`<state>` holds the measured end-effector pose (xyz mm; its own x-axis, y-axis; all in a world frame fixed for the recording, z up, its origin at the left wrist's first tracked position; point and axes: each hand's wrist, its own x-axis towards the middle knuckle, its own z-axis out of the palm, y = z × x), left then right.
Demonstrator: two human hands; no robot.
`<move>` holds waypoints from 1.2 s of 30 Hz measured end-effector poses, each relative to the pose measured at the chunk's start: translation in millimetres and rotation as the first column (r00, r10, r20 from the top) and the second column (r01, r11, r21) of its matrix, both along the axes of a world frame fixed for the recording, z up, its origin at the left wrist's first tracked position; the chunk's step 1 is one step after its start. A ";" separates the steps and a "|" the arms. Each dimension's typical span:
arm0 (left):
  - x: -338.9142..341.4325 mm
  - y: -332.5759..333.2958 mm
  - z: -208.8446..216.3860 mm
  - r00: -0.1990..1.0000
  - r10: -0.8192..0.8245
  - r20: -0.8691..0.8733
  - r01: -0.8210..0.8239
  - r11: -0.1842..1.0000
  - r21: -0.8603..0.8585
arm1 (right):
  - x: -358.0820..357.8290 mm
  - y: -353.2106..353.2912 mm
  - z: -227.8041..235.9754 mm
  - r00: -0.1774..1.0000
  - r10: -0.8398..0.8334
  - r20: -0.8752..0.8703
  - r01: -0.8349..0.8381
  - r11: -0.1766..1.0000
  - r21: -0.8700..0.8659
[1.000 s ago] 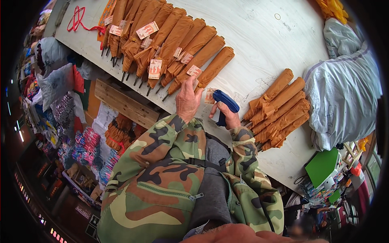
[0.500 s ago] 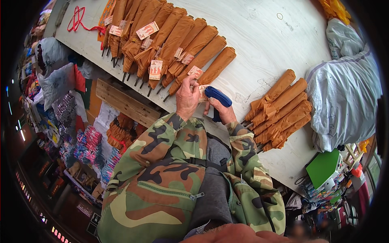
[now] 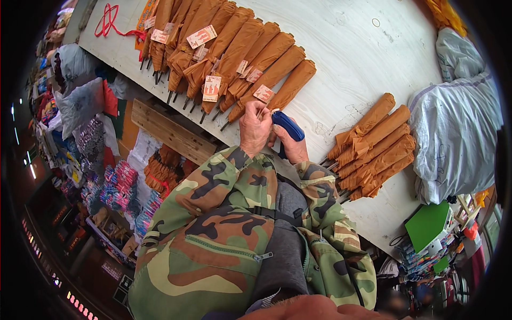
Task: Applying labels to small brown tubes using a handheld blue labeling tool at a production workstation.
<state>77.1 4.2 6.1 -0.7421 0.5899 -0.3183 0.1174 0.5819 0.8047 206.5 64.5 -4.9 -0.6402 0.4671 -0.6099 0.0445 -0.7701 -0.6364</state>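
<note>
My right hand (image 3: 292, 148) is wrapped round a blue stapler (image 3: 288, 127), whose nose points left toward my other hand. Close beside it, my left hand (image 3: 254, 128) has its fingers pinched together at the stapler's nose. A sliver of a small pale paper tag (image 3: 265, 112) shows at those fingertips, mostly hidden. Just beyond the hands lies the last brown folded umbrella (image 3: 294, 82) of a long row, its near end hidden behind my fingers. Several umbrellas in that row carry pink-and-white tags, such as the printed tag (image 3: 212, 88) left of my hand.
A smaller pile of brown umbrellas (image 3: 373, 146) lies to the right on the white table (image 3: 346, 58). Behind it bulges a large white woven sack (image 3: 453, 133). Red ribbon (image 3: 109, 21) is at the far left. A wooden plank (image 3: 168, 133) runs below the table's left edge.
The tag between my hands was plainly visible; now only a sliver shows. Both hands have come closer together, with the stapler's nose at my left fingertips. The whole view has shifted slightly.
</note>
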 end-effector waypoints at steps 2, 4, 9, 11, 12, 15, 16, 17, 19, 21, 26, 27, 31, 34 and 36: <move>-0.5 0.5 0.5 0.999 0.019 -0.028 -0.019 1.000 0.025 | -1.2 -0.3 5.3 0.999 0.001 0.049 -0.001 1.000 -0.011; 1.5 0.7 1.3 0.999 0.033 -0.023 -0.032 0.999 0.040 | -1.1 2.7 12.7 0.995 0.005 0.098 -0.003 1.000 -0.020; 3.7 0.7 4.4 0.994 0.044 -0.099 -0.037 0.997 0.066 | 12.2 6.2 27.6 0.992 0.014 0.122 -0.007 0.999 -0.050; -7.4 -4.4 6.5 0.981 0.081 -0.178 -0.064 0.993 0.100 | 35.7 5.9 22.2 0.992 0.006 0.125 -0.003 1.000 -0.026; -14.4 -7.0 12.1 0.980 0.080 -0.182 -0.062 0.993 0.102 | 46.0 6.5 22.1 0.991 -0.010 0.135 0.011 1.000 -0.008; -32.5 -17.9 27.4 0.974 -0.001 -0.229 0.046 0.980 0.194 | 62.3 17.8 32.6 0.992 -0.071 0.104 0.069 0.997 0.016; -40.5 -21.5 30.8 0.973 -0.003 -0.232 0.050 0.979 0.198 | 59.8 21.1 35.5 0.992 -0.075 0.100 0.073 0.997 0.020; -47.8 -22.6 36.1 0.945 -0.019 -0.328 0.094 0.972 0.214 | 58.0 24.4 38.5 0.995 -0.068 0.079 0.064 0.997 0.052; -58.6 -17.4 53.4 0.910 -0.009 -0.414 0.115 0.966 0.231 | 51.8 28.8 41.4 0.997 -0.051 0.056 0.045 0.994 0.101; -78.4 -9.7 58.8 0.874 -0.051 -0.483 0.159 0.970 0.186 | 44.5 29.6 41.0 0.997 -0.071 0.025 0.069 0.996 0.062; -121.4 3.6 23.6 0.813 -0.233 -0.533 0.270 0.963 -0.010 | 15.2 29.9 34.1 0.999 -0.040 -0.033 0.041 0.998 0.049; -123.3 3.3 22.6 0.785 -0.291 -0.546 0.287 0.953 -0.095 | 9.7 31.8 32.1 0.999 -0.029 -0.044 0.031 0.998 0.047; -126.2 3.5 19.6 0.871 -0.265 -0.414 0.283 0.959 -0.018 | -2.9 37.1 27.0 0.998 -0.034 -0.047 0.036 0.998 0.044; -130.0 17.5 48.6 0.971 -0.178 -0.160 0.178 0.984 -0.011 | -11.1 45.2 29.8 0.998 -0.045 -0.044 0.048 0.996 0.081; -146.6 19.7 52.6 0.966 -0.217 -0.143 0.223 0.974 0.030 | -19.4 49.0 38.1 0.994 -0.099 -0.050 0.102 0.992 0.068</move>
<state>-69.5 23.8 58.7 -0.6274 0.7550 -0.1907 0.3502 0.4922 0.7969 187.1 113.5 33.2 -0.6148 0.5713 -0.5437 -0.0616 -0.7221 -0.6890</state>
